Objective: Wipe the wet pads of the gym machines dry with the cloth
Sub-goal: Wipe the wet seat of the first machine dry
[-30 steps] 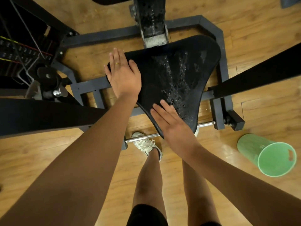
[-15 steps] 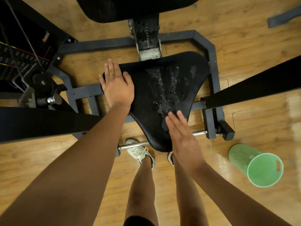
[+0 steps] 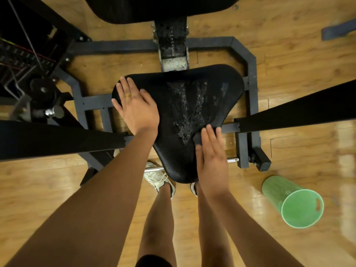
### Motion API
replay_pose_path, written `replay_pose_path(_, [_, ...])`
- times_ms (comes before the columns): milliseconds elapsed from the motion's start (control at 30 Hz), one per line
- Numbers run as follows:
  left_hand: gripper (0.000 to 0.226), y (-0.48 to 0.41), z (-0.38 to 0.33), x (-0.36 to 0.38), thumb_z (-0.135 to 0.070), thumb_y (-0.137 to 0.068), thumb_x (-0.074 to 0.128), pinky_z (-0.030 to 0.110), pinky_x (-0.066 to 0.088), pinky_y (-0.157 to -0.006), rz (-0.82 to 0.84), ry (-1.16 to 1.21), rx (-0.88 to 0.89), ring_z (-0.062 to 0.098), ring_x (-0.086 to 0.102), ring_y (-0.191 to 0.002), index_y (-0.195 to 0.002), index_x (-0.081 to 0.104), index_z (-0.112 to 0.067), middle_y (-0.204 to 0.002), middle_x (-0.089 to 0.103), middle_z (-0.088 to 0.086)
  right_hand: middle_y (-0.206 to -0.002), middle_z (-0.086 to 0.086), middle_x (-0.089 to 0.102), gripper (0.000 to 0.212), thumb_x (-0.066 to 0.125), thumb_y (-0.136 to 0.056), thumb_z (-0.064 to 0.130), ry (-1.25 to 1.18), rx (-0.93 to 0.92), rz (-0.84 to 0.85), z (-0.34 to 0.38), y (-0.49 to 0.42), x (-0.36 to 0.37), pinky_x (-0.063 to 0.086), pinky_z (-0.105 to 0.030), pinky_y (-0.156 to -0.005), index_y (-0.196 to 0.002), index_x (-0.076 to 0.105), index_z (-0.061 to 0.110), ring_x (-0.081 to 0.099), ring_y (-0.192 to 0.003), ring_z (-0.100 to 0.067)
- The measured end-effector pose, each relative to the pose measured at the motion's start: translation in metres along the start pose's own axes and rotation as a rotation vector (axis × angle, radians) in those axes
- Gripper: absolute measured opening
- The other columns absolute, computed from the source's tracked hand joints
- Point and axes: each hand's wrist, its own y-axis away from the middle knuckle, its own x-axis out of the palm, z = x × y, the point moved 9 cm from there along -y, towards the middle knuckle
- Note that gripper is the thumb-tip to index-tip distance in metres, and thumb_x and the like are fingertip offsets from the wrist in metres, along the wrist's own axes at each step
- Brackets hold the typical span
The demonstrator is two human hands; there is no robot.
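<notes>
My left grip lies flat on the left side of the black seat pad, fingers straight and slightly spread, with a yellow ring on one of them. My right grip rests on the pad's right edge, nearer the narrow end that points toward me. Its fingers are straight and close together, pressing down a dark cloth. Most of the cloth is hidden beneath my fingers, and only a small corner shows just left of them. Water drops bead in streaks across the middle of the pad, between my two grips, and the nearest drops sit just beside the cloth. The pad stands on a dark metal frame over a wooden floor. A second black pad shows at the top edge of the view. My white shoe stands on the floor just under the pad's narrow end. A green bin lies tilted on the floor to the right, well apart from the pad, its open mouth turned toward me.
</notes>
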Motion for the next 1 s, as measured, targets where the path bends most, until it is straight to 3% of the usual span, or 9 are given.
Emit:
replay_pose_path(67, [0.055,-0.001,0.000,0.000,-0.030,-0.103,0.024,0.047,0.002,-0.123,-0.005,-0.007,0.000,0.017,0.009,-0.152,-0.155,0.027,-0.012,-0.164,0.019,0.002,-0.156,-0.006,0.032,0.044,0.037,-0.105,0.018,-0.012,0.052,-0.056,-0.011,-0.037,-0.009,0.012,-0.027,-0.120,-0.147,0.036,0.006,0.011,-0.150,-0.022])
replay_pose_path(200, [0.055,-0.001,0.000,0.001,-0.030,-0.103,0.023,0.048,0.002,-0.123,-0.008,-0.021,0.000,0.018,0.008,-0.152,-0.155,0.027,-0.012,-0.164,0.018,0.003,-0.155,-0.009,0.034,0.044,0.036,-0.105,0.016,-0.060,0.132,-0.153,-0.024,-0.090,-0.023,0.022,-0.041,-0.120,-0.146,0.037,0.003,0.013,-0.149,-0.027])
replay_pose_path(367, [0.055,-0.001,-0.002,0.000,-0.030,-0.103,0.022,0.048,0.003,-0.123,-0.009,-0.048,0.005,0.019,0.009,-0.152,-0.155,0.027,-0.011,-0.164,0.019,0.004,-0.157,-0.004,0.031,0.044,0.038,-0.104,0.013,-0.088,0.116,-0.137,-0.007,-0.038,-0.012,0.002,-0.017,-0.117,-0.148,0.035,0.008,0.009,-0.150,-0.023])
replay_pose_path(433, [0.055,-0.001,-0.002,0.000,-0.030,-0.103,0.022,0.048,0.004,-0.123,-0.014,-0.052,0.004,0.019,0.010,-0.152,-0.155,0.028,-0.011,-0.164,0.019,0.004,-0.157,-0.002,0.029,0.045,0.037,-0.105,0.014,-0.096,0.107,-0.097,-0.008,-0.028,-0.010,0.001,-0.014,-0.115,-0.149,0.033,0.010,0.007,-0.150,-0.019])
replay_pose_path(600, [0.055,-0.001,-0.002,-0.001,-0.029,-0.103,0.023,0.048,0.004,-0.122,-0.037,-0.051,0.008,0.019,0.012,-0.152,-0.154,0.030,-0.011,-0.163,0.022,0.005,-0.153,-0.011,0.036,0.043,0.039,-0.104,0.011,-0.116,0.139,-0.183,-0.034,-0.092,-0.031,0.021,-0.037,-0.120,-0.145,0.039,0.002,0.015,-0.148,-0.028])
replay_pose_path(733, [0.055,-0.002,-0.002,-0.001,-0.029,-0.103,0.024,0.047,0.003,-0.122,-0.039,-0.049,0.009,0.019,0.012,-0.152,-0.154,0.030,-0.010,-0.163,0.022,0.005,-0.154,-0.013,0.035,0.042,0.036,-0.104,0.010,-0.060,0.153,-0.187,-0.056,-0.157,-0.045,0.024,-0.044,-0.119,-0.145,0.039,0.002,0.013,-0.148,-0.031])
replay_pose_path(900, [0.054,-0.002,-0.002,-0.001,-0.029,-0.102,0.025,0.049,0.005,-0.123,-0.040,-0.040,0.008,0.021,0.014,-0.152,-0.153,0.032,-0.010,-0.163,0.023,0.005,-0.155,-0.007,0.034,0.043,0.039,-0.104,0.012,-0.018,0.029,-0.127,-0.042,-0.117,-0.039,0.013,-0.027,-0.116,-0.147,0.037,0.005,0.012,-0.149,-0.024])
replay_pose_path(1000, [0.054,-0.002,-0.001,-0.001,-0.029,-0.102,0.025,0.048,0.004,-0.123,-0.043,-0.027,0.002,0.020,0.013,-0.152,-0.153,0.032,-0.011,-0.163,0.023,0.005,-0.155,-0.006,0.035,0.043,0.039,-0.104,0.015,-0.026,0.000,-0.081,-0.039,-0.085,-0.032,0.014,-0.028,-0.116,-0.146,0.039,0.007,0.012,-0.149,-0.021])
